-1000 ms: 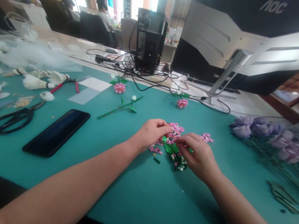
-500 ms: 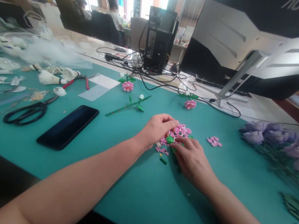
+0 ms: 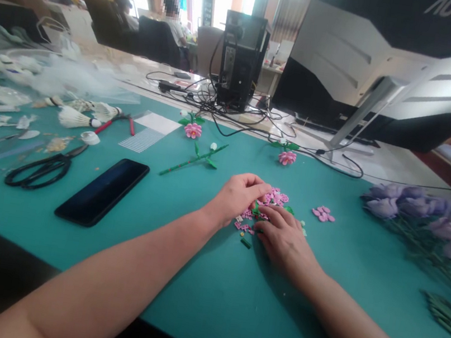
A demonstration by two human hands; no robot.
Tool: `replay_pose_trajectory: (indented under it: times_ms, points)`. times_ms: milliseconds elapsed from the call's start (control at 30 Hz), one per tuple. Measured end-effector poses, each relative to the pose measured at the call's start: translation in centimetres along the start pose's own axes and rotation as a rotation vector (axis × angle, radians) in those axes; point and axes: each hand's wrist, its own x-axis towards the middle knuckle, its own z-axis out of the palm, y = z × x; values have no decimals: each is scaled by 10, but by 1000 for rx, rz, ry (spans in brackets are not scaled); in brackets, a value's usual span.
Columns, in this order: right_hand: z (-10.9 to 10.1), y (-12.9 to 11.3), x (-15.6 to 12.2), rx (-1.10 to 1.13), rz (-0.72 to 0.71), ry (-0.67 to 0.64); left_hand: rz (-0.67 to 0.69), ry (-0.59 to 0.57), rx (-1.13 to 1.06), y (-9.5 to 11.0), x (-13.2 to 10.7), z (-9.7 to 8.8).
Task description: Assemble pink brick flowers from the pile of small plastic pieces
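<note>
The left hand (image 3: 238, 199) and the right hand (image 3: 287, 243) sit close together, almost touching, over a loose heap of small pink plastic flower bricks (image 3: 270, 199) near the middle of a teal-topped table (image 3: 171, 308). The curled fingers (image 3: 257, 189) of the left hand bend down onto the far side of the heap, and the slightly spread fingers (image 3: 271, 216) of the right hand reach in from the near side. The fingers of both hands are nearly closed and touch or just overhang the pieces, but whether they pinch anything cannot be told.

A bright green plastic leaf piece (image 3: 255, 209) shows between the hands, and a small dark green cylindrical brick (image 3: 245, 243) lies just in front of them. A small cluster of pink petal bricks (image 3: 323, 213) lies apart to the right.

Toward the far edge of the table stand two assembled pink brick flowers (image 3: 193, 130), with a green brick stem with a white bud (image 3: 193, 159) lying just nearer. A black smartphone (image 3: 101, 191) and black-handled scissors (image 3: 41, 171) lie to the left, with white feather shuttlecocks (image 3: 74, 118) beyond them. Purple artificial flowers (image 3: 417, 214) lie along the right edge.
</note>
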Motion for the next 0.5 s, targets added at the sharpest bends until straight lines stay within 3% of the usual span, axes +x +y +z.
replay_pose_trajectory:
  times_ms: [267,500]
  points:
    - [-7,1,1,36,7,-6,-14,12,2,2,-1,2]
    - [-20,-9,5,-99,-74,-40,-19,13,2,3,-1,3]
